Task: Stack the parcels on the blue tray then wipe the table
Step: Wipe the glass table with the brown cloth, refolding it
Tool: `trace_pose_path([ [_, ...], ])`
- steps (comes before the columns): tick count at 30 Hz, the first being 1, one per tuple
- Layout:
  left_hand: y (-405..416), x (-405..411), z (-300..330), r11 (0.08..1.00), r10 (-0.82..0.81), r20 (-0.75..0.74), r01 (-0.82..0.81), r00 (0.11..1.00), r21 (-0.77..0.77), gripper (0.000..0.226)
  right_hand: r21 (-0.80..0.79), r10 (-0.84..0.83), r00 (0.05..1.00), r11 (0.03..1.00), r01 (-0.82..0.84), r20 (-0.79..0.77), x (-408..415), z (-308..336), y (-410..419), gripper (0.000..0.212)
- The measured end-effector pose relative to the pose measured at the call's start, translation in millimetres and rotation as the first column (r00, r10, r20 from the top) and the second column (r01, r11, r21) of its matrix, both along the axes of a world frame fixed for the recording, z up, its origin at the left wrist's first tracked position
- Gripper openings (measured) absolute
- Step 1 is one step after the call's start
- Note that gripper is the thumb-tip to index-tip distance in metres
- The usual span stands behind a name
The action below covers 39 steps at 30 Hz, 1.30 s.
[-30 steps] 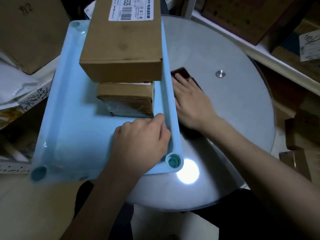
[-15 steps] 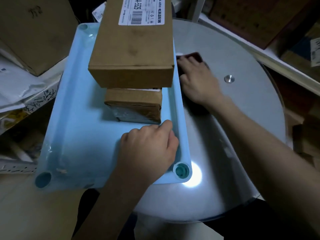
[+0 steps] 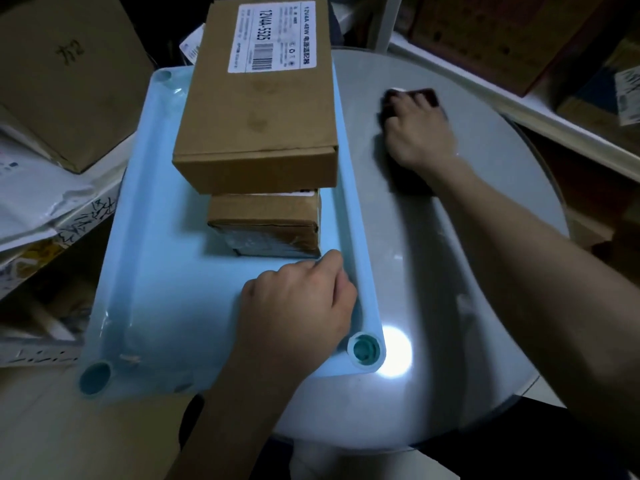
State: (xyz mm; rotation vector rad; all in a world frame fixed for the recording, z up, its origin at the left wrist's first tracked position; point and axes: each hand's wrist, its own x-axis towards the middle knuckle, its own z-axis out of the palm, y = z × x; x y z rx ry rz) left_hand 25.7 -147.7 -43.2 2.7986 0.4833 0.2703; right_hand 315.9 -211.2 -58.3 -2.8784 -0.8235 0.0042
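Note:
A light blue tray [image 3: 152, 271] lies on the left part of the round grey table [image 3: 450, 271]. On it a large cardboard parcel [image 3: 256, 126] with a white label sits on top of a smaller brown parcel [image 3: 266, 223]. My left hand [image 3: 298, 306] rests inside the tray at its right rim, fingers curled over the rim's inner side. My right hand [image 3: 419, 133] presses flat on a dark cloth [image 3: 427, 95] at the table's far middle, to the right of the tray.
Cardboard boxes [image 3: 59, 81] and plastic mail bags [image 3: 31, 192] crowd the shelf on the left. More boxes [image 3: 502, 36] and a white shelf edge run along the back right. A bright light reflection [image 3: 394, 351] shines on the table by the tray's near right corner.
My right hand has slid the cloth away from the tray's right rim, farther back and to the right across the table. The left hand has stayed on the tray.

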Motion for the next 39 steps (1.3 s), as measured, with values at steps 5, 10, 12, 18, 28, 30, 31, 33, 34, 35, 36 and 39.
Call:
trace_pose_path([
  [5,-1,1,3,1.0,-0.008,0.019,0.008,1.0,0.003,0.024,0.035,0.384,0.923,0.923,-0.383,-0.038,-88,-2,-12,0.058],
  [10,1,0,3,1.0,-0.026,0.015,0.026,1.0,-0.009,0.025,0.061,0.119,0.99,0.992,-0.115,-0.07,-98,4,-133,0.064],
  [12,0,0,3,1.0,-0.021,0.013,0.021,1.0,-0.007,0.025,0.039,-0.011,0.997,0.999,0.014,-0.075,-64,6,-148,0.066],
  [18,1,0,2,0.999,-0.039,0.008,0.039,0.999,0.002,0.026,-0.023,-0.033,0.999,0.999,0.033,0.002,-29,4,-67,0.065],
  [28,0,-2,4,0.999,-0.036,0.006,0.036,0.999,0.007,0.024,0.025,0.365,0.923,0.931,-0.365,-0.121,-157,4,-139,0.064],
  [30,0,-2,5,0.999,-0.041,-0.008,0.04,0.999,-0.019,0.024,0.037,0.232,0.966,0.973,-0.229,-0.115,-125,7,-163,0.066],
  [31,0,-2,6,0.999,-0.037,-0.012,0.036,0.999,-0.033,0.024,0.031,0.137,0.985,0.99,-0.134,-0.107,-105,9,-166,0.066],
  [33,0,-1,7,0.999,-0.028,-0.016,0.027,0.999,-0.04,0.023,-0.002,-0.047,0.995,0.999,0.047,-0.083,-74,10,-150,0.065],
  [34,0,-1,7,0.999,-0.028,-0.021,0.028,0.999,-0.04,0.023,-0.009,-0.093,0.993,0.996,0.093,-0.069,-66,9,-134,0.066],
  [35,0,-1,7,0.999,-0.028,-0.024,0.027,0.999,-0.042,0.023,-0.008,-0.109,0.992,0.994,0.109,-0.055,-64,7,-115,0.066],
  [36,0,-1,7,0.999,-0.026,-0.027,0.025,0.999,-0.045,0.023,-0.006,-0.095,0.995,0.995,0.095,-0.042,-68,5,-95,0.066],
  [39,-1,-1,9,0.998,-0.015,-0.041,0.012,0.999,-0.059,0.023,0.006,0.094,0.996,0.996,-0.094,-0.012,-108,0,-53,0.068],
])
